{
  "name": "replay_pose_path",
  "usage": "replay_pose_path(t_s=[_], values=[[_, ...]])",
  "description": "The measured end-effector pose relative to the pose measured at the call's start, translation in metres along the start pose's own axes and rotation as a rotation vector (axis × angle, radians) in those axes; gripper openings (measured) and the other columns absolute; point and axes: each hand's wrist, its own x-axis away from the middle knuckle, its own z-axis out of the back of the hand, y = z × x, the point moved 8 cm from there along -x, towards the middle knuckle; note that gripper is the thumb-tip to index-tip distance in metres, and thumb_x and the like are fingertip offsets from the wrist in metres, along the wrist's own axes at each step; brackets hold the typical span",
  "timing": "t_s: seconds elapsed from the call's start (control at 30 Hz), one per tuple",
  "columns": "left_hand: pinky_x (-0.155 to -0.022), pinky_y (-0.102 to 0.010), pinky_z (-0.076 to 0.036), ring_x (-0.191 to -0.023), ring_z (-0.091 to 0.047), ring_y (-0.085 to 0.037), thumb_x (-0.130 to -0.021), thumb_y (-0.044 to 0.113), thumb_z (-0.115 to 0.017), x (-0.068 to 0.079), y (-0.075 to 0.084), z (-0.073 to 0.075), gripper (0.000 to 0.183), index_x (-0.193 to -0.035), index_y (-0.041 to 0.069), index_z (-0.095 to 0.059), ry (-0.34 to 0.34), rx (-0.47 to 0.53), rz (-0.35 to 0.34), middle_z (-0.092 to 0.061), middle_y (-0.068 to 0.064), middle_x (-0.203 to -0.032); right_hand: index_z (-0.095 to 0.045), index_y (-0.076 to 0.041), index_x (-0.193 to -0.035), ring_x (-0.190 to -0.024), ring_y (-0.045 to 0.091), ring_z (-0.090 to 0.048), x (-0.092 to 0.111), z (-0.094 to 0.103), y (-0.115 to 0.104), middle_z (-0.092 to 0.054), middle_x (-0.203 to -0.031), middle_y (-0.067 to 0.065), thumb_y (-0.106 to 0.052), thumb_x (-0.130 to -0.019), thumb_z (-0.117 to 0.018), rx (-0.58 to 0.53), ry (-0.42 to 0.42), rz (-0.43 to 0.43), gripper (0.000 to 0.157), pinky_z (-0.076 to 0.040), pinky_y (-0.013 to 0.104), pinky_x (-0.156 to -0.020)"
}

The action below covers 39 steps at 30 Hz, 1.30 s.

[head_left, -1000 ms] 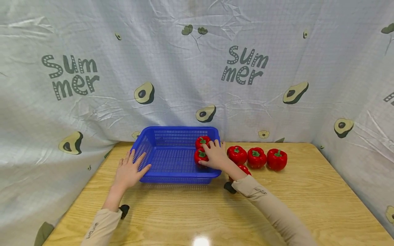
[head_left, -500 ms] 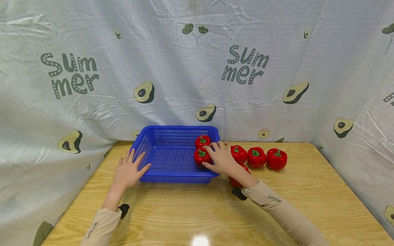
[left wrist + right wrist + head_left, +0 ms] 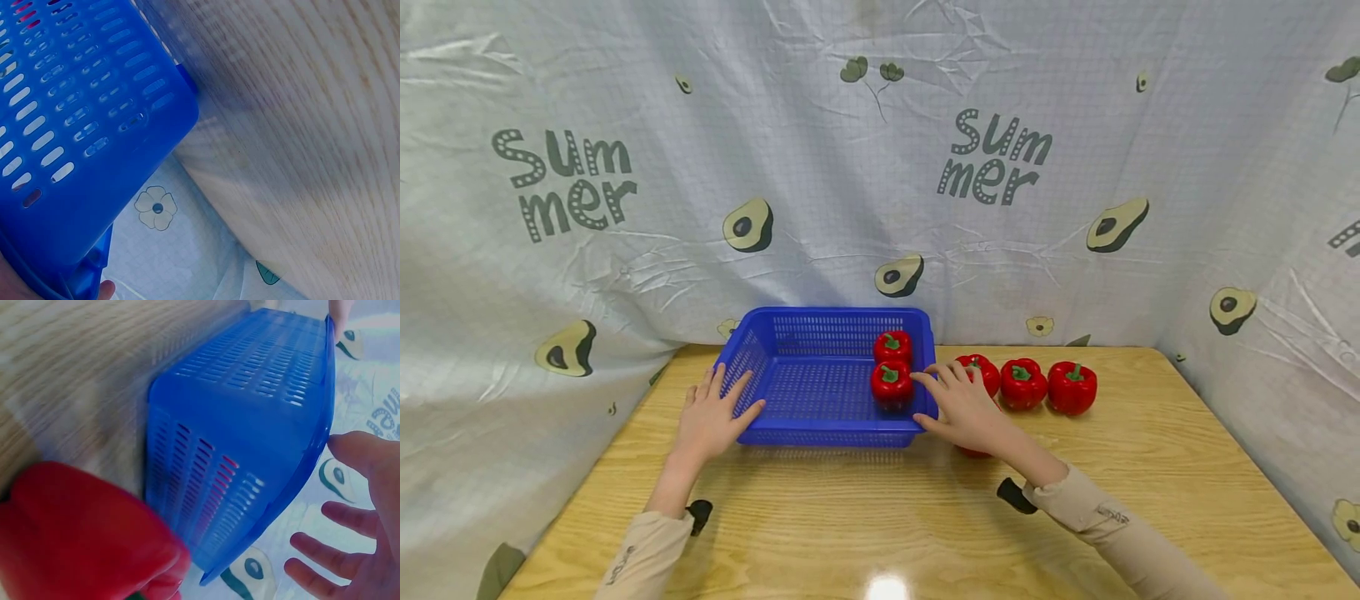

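Note:
A blue slotted plastic basket (image 3: 820, 427) stands on the wooden table with two red bell peppers inside by its right wall, a front one (image 3: 892, 387) and a rear one (image 3: 892, 346). My left hand (image 3: 709, 421) rests on the basket's left front rim, fingers spread. Over the right rim is my right hand (image 3: 966, 410), holding nothing; the right wrist view shows its fingers spread and its thumb at the rim. Under that hand a red bell pepper (image 3: 81, 537) is mostly hidden in the head view. Another pepper (image 3: 987, 377) is partly covered by its fingers.
Two more red bell peppers, a middle one (image 3: 1023, 385) and an outer one (image 3: 1072, 389), continue the row right of the basket. A printed white cloth (image 3: 820, 167) hangs behind the wooden table (image 3: 850, 517) and along its sides.
My right hand has drawn away from the peppers in the basket, moving right and toward me to the rim. Those peppers stay inside. My left hand has kept its place.

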Motion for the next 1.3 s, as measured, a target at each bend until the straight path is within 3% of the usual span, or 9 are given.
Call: replay_pose_path(t_s=[0.17, 0.4, 0.47, 0.63, 0.77, 1.3], values=[[-0.103, -0.064, -0.012, -0.132, -0.012, -0.048, -0.088, 0.051, -0.042, 0.0, 0.0, 0.0, 0.066, -0.137, 0.008, -0.034, -0.002, 0.008, -0.001, -0.018, -0.032, -0.142, -0.048, -0.015, -0.127, -0.109, 0.028, -0.045, 0.012, 0.004, 0.006, -0.052, -0.119, 0.009, -0.04, -0.08, -0.061, -0.004, 0.046, 0.021, 0.054, -0.033, 0.055, -0.09], [-0.101, -0.065, -0.013, -0.132, -0.015, -0.047, -0.086, 0.065, -0.029, 0.003, 0.0, 0.004, 0.074, -0.137, 0.012, -0.036, 0.069, 0.059, -0.025, -0.023, -0.033, -0.14, -0.051, -0.014, -0.123, -0.104, 0.025, -0.045, 0.028, 0.007, 0.018, -0.053, -0.115, 0.007, -0.038, -0.077, -0.065, 0.049, 0.119, 0.043, 0.054, -0.036, 0.049, -0.084], [-0.101, -0.065, -0.014, -0.132, -0.015, -0.047, -0.086, 0.063, -0.031, 0.003, 0.0, 0.004, 0.072, -0.137, 0.012, -0.036, 0.071, 0.058, -0.025, -0.023, -0.033, -0.14, -0.051, -0.013, -0.123, -0.102, 0.024, -0.045, 0.032, 0.007, 0.022, -0.053, -0.115, 0.007, -0.038, -0.077, -0.066, 0.057, 0.124, 0.044, 0.055, -0.035, 0.048, -0.083], [-0.102, -0.064, -0.014, -0.131, -0.014, -0.048, -0.088, 0.052, -0.041, 0.0, 0.0, 0.003, 0.065, -0.137, 0.009, -0.036, 0.029, 0.021, -0.013, -0.02, -0.032, -0.141, -0.05, -0.011, -0.124, -0.099, 0.024, -0.045, 0.041, 0.007, 0.031, -0.054, -0.113, 0.007, -0.038, -0.076, -0.066, 0.077, 0.119, 0.035, 0.057, -0.033, 0.048, -0.083], [-0.103, -0.063, -0.013, -0.132, -0.013, -0.048, -0.088, 0.052, -0.041, -0.001, 0.001, 0.001, 0.066, -0.137, 0.009, -0.034, 0.0, -0.001, -0.005, -0.019, -0.032, -0.142, -0.051, -0.009, -0.122, -0.1, 0.025, -0.044, 0.049, 0.002, 0.04, -0.055, -0.112, 0.008, -0.042, -0.073, -0.067, 0.128, 0.111, 0.047, 0.061, -0.033, 0.048, -0.082], [-0.102, -0.064, -0.013, -0.132, -0.013, -0.048, -0.087, 0.049, -0.043, -0.001, 0.001, 0.0, 0.065, -0.137, 0.008, -0.035, -0.003, 0.008, -0.007, -0.018, -0.032, -0.142, -0.046, -0.012, -0.128, -0.105, 0.026, -0.042, 0.068, -0.011, 0.056, -0.05, -0.121, 0.009, -0.05, -0.06, -0.075, 0.114, 0.052, 0.134, 0.082, -0.035, 0.046, -0.077]])
